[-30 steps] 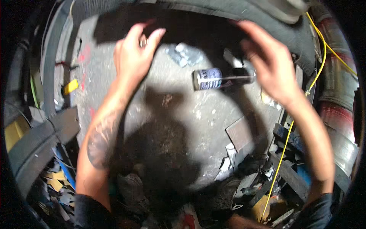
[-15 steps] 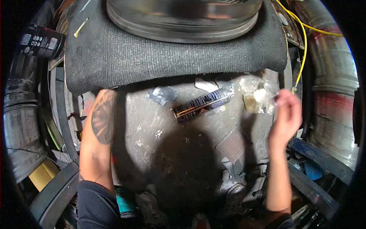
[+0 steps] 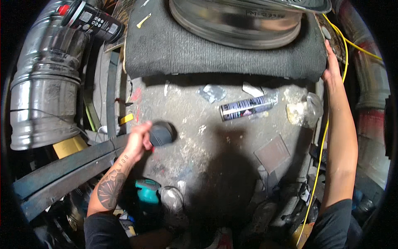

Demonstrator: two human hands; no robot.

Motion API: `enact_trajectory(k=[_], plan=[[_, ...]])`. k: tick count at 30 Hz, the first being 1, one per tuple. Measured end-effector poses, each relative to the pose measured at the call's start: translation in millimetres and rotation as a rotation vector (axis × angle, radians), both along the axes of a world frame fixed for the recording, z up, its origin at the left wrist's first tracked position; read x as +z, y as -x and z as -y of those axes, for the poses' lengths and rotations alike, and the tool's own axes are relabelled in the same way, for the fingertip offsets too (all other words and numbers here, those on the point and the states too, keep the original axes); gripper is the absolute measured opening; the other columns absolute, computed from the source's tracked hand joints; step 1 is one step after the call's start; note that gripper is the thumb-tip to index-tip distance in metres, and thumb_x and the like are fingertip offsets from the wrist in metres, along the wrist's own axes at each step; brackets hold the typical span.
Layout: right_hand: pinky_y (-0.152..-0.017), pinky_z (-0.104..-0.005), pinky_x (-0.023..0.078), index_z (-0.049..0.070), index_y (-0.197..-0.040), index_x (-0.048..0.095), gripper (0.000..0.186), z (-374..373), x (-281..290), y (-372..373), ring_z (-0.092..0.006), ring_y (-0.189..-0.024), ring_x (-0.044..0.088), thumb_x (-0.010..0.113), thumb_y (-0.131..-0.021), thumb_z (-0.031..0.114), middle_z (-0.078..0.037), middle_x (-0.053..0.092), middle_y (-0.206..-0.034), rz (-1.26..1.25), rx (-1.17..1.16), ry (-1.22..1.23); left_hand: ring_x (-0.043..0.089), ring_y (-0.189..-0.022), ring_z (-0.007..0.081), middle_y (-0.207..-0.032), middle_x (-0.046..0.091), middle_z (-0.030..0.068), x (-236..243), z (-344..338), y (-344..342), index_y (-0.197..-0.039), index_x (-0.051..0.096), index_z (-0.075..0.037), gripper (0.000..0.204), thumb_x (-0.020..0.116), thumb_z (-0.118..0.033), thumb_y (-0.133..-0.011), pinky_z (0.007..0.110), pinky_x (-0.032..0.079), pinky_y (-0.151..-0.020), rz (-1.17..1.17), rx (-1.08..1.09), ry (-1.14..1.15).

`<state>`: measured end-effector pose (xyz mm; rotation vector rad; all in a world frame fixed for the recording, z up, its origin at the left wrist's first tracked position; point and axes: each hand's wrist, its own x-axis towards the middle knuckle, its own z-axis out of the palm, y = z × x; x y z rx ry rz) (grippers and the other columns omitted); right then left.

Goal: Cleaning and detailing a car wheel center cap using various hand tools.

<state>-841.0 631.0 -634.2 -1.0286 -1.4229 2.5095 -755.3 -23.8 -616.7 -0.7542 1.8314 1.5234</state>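
My left hand is closed round a dark grey, rounded pad-like block, held over the concrete floor. The block is slightly blurred, and its exact kind is hard to tell. At the right edge of the black ribbed mat, my right hand has a finger stretched out along the side. Its other fingers are partly hidden. A smooth grey oval piece lies just beyond the fingertip. On the mat, the bare metal wheel rim lies flat.
A spray can lies on the floor below the mat, beside crumpled clear plastic and a brown square sheet. Large metal pipes line the left. A yellow cable runs down the right. A teal tool sits near my feet.
My left hand has come out from beneath the mat's edge, now with the grey block in it. My right hand has moved up to the mat's side. The view has shifted, showing a black tray above.
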Motion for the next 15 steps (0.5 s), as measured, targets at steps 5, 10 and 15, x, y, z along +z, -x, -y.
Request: enact_trajectory(k=[5,10,15], plan=[[-0.1,-0.0469,0.044,0.003,-0.126,0.058,0.058,30,1,7,-0.0318,-0.114,0.058,0.063,-0.09,0.048,-0.016,0.059,-0.129,0.049,-0.046,0.019,0.06,-0.081,0.0195,-0.089,0.07,0.0079,-35,-27,-174,-0.109,0.068,-0.004,0.039,0.058,-0.038,-0.093,0.038,0.05,-0.08,0.047,-1.114,-0.264],[-0.1,-0.0459,0.043,0.008,-0.129,0.057,0.06,18,-5,-14,-0.0286,-0.115,0.057,0.064,-0.088,0.051,-0.012,0.061,-0.127,0.037,-0.071,-0.047,0.069,-0.087,0.0333,-0.089,0.071,0.0173,-27,-95,-291,-0.095,0.071,-0.009,0.023,0.051,-0.019,-0.09,0.045,0.054,-0.074,0.174,-1.667,0.127],[-0.099,-0.0433,0.045,0.006,-0.127,0.057,0.058,23,0,-12,-0.0291,-0.112,0.058,0.066,-0.088,0.048,-0.013,0.062,-0.124,0.024,-0.085,-0.028,0.068,-0.059,0.0328,-0.069,0.067,0.0115,-29,-87,-280,-0.093,0.068,-0.014,0.016,0.056,-0.021,-0.085,0.041,0.053,-0.047,-0.378,-1.652,0.365]])
